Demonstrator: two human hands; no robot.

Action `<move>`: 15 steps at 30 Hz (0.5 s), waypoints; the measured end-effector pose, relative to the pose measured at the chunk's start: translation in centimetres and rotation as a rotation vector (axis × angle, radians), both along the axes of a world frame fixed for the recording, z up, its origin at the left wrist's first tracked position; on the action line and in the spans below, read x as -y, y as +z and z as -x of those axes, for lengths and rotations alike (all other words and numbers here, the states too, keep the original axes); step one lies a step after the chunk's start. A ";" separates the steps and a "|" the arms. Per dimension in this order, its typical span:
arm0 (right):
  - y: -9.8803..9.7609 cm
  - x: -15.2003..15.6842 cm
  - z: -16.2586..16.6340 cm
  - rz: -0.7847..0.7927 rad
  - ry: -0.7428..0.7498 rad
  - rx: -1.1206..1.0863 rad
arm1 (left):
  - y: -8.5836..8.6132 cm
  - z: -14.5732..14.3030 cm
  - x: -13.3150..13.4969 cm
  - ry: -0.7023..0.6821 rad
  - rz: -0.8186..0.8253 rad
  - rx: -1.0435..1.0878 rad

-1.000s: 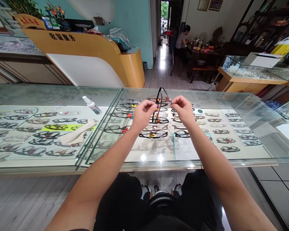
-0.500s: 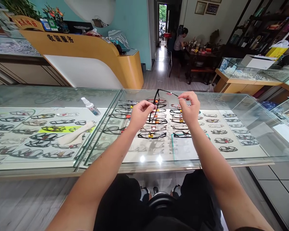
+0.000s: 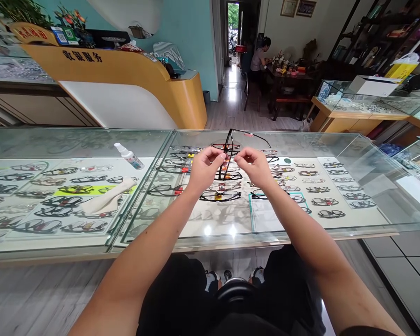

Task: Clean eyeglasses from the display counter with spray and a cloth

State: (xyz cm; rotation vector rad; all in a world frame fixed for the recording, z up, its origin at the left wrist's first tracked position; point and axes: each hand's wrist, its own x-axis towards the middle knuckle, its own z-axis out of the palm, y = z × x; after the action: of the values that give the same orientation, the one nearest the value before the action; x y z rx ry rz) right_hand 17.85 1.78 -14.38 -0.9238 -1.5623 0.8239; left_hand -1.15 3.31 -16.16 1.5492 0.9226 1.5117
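Above the glass counter, my left hand pinches a pair of black-framed eyeglasses at the front. The frame is turned nearly edge-on, with one temple arm stretching out to the upper right. My right hand has thumb and forefinger closed at the right side of the frame, close to my left fingertips. Exactly which part it grips is hard to make out. Under the glass lie rows of eyeglasses, some with red or yellow tags.
A white spray bottle and a pale cloth lie on the left part of the glass counter. A wooden cashier desk stands behind. A person sits at a far table. More glass cases stand at right.
My right hand has let go of the temple tip and moved left and down to the eyeglasses' front, beside my left hand. My left hand keeps its hold.
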 end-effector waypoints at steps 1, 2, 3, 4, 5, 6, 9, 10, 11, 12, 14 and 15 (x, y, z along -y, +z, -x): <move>0.2 0.0 0.0 0.028 0.004 -0.035 | 0.0 0.0 0.1 -0.006 0.000 -0.005; 0.3 0.1 0.0 0.057 0.008 -0.069 | 0.0 -0.1 0.1 -0.013 0.001 -0.011; 0.5 0.1 -0.1 0.082 0.013 -0.101 | 0.0 -0.1 0.2 -0.020 0.004 -0.016; 0.6 0.1 -0.1 0.106 0.019 -0.130 | 0.0 -0.1 0.3 -0.026 0.008 -0.020; 0.6 0.1 -0.1 0.133 0.027 -0.156 | 0.1 -0.1 0.4 -0.032 0.010 -0.026; 0.6 0.1 -0.1 0.162 0.036 -0.177 | 0.1 -0.2 0.5 -0.039 0.009 -0.035; 0.4 -0.1 0.1 0.239 0.055 -0.208 | 0.2 -0.3 0.8 -0.054 0.005 -0.076; 0.3 -0.2 0.1 0.251 0.057 -0.209 | 0.1 -0.3 0.8 -0.057 0.004 -0.092; 0.2 -0.3 0.2 0.255 0.054 -0.209 | 0.1 -0.4 0.8 -0.060 0.003 -0.105; 0.1 -0.4 0.2 0.257 0.046 -0.214 | 0.0 -0.4 0.8 -0.059 0.001 -0.111; 0.0 -0.5 0.2 0.273 0.019 -0.235 | -0.2 -0.5 0.7 -0.051 -0.002 -0.096; 0.0 -0.6 0.1 0.288 0.004 -0.250 | -0.3 -0.5 0.5 -0.047 0.001 -0.074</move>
State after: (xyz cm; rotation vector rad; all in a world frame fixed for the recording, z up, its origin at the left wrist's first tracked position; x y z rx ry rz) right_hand 17.77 2.38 -14.36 -0.9797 -1.2491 1.1421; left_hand -0.65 2.77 -16.46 1.6240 0.9222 1.4296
